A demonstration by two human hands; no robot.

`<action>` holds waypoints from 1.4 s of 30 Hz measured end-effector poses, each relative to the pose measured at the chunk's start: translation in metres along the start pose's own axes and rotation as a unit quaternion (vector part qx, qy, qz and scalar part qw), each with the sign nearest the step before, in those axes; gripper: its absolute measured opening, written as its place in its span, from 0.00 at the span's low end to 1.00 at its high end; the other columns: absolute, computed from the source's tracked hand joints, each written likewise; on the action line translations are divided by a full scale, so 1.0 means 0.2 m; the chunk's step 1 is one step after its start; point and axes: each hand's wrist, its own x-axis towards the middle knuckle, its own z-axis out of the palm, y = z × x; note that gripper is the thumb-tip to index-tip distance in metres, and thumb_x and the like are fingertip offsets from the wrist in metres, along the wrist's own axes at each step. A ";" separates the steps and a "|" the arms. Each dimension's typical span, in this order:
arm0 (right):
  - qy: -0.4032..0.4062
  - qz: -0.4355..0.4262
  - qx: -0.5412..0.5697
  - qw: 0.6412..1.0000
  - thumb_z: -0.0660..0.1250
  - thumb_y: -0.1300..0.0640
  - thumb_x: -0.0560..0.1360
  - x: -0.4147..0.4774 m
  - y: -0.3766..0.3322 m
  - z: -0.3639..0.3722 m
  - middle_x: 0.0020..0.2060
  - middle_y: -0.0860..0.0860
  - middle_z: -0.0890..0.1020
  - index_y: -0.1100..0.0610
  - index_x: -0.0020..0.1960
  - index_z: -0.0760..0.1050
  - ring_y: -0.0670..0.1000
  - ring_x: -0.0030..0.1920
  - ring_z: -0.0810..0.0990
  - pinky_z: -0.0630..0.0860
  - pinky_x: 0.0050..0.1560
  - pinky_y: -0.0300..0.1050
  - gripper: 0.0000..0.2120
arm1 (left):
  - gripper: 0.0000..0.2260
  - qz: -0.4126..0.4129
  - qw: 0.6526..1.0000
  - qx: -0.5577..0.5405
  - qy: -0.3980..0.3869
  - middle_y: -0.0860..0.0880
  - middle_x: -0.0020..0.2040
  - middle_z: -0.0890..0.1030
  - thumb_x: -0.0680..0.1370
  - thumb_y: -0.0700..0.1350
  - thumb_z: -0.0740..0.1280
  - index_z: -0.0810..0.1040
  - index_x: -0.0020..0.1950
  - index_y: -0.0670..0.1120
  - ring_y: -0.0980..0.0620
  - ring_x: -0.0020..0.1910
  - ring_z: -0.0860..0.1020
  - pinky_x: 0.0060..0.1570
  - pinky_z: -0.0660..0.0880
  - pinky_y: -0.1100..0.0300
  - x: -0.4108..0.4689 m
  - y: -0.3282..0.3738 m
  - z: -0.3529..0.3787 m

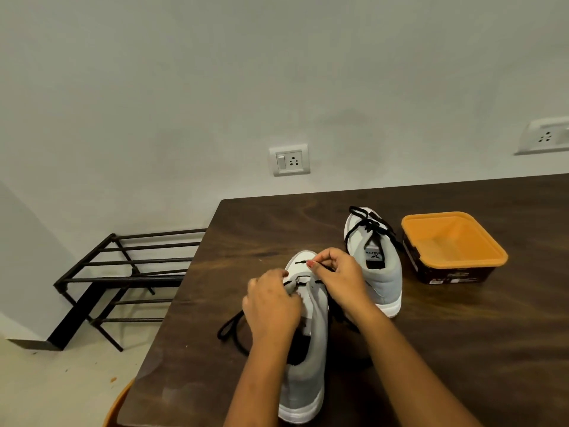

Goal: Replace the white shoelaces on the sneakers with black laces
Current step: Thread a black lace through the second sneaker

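Observation:
A grey sneaker (308,377) with a white sole lies near the table's front edge, toe pointing away from me. A black lace (229,329) is threaded through its lower eyelets, and a loose loop trails on the wood to the left. My left hand (272,306) grips the left side of the lacing area. My right hand (338,277) pinches the black lace over the toe end. A second grey sneaker (381,272) stands behind to the right, laced in black with a tied bow (366,223).
An orange plastic tub (455,241) with a dark base stands right of the second sneaker. The dark wooden table (477,334) ends on the left, above a black metal rack (129,272) on the floor. Two wall sockets (289,160) sit on the wall behind.

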 end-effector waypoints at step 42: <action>0.007 0.076 0.155 0.985 0.69 0.67 0.73 -0.10 0.05 0.07 0.37 0.51 0.84 0.56 0.41 0.81 0.43 0.35 0.80 0.74 0.36 0.35 0.08 | 0.04 -0.126 0.960 -0.249 0.018 0.55 0.44 0.79 0.77 0.46 0.66 0.76 0.50 0.53 0.50 0.47 0.76 0.47 0.70 0.57 0.02 -0.09 0.08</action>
